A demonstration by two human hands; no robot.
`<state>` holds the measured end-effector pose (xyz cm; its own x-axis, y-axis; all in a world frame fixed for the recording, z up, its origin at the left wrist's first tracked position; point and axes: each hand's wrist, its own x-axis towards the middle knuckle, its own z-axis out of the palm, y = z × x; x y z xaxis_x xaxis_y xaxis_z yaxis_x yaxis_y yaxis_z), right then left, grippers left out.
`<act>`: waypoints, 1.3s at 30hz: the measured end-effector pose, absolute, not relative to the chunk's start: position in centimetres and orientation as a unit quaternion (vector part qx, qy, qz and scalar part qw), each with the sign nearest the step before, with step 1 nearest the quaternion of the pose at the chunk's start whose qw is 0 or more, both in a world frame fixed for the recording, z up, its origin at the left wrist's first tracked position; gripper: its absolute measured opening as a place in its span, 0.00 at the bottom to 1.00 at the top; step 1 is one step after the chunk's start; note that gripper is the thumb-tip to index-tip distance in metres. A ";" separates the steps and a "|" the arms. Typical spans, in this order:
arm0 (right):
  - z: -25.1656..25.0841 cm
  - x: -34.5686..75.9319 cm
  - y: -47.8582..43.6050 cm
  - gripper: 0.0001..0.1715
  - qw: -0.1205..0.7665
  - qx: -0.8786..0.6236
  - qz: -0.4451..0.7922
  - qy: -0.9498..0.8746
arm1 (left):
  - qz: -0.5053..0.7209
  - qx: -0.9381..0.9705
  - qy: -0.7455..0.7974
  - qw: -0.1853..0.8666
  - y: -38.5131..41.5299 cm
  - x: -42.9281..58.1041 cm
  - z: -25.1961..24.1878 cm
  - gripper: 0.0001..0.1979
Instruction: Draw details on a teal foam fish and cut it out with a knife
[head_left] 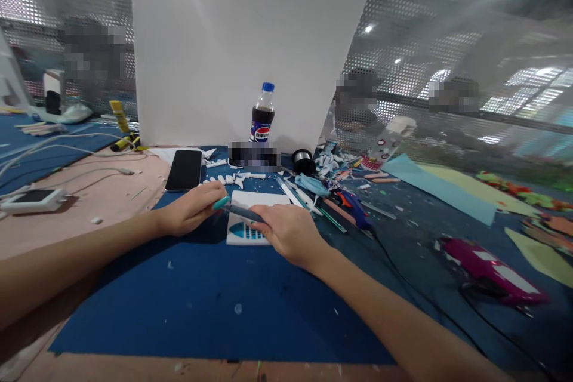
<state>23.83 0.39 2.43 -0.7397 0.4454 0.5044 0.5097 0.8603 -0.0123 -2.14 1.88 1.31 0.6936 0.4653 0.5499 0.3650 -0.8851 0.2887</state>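
Observation:
My right hand (293,233) is closed around the grey barrel of a marker (244,212). Its teal cap (221,203) is pinched in my left hand (194,209), at the barrel's other end. Whether cap and barrel are joined or slightly apart I cannot tell. Below both hands lies a white card (236,237) with a blue drawing crossed by white bars; my right hand covers part of it. The card rests on a dark blue mat (233,304).
A phone (184,170), white scraps (233,179), a cola bottle (263,116) and a wire spool (303,161) lie beyond the hands. At right are pens (329,215), a blue glue gun (353,209), a magenta corded tool (492,268) and coloured sheets (443,188). A white board (201,48) stands behind.

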 end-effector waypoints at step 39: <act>4.5 25.5 2.6 0.19 0.262 -0.502 -0.115 -0.816 | 0.325 0.849 0.399 -0.123 2.2 -2.1 -0.4 0.13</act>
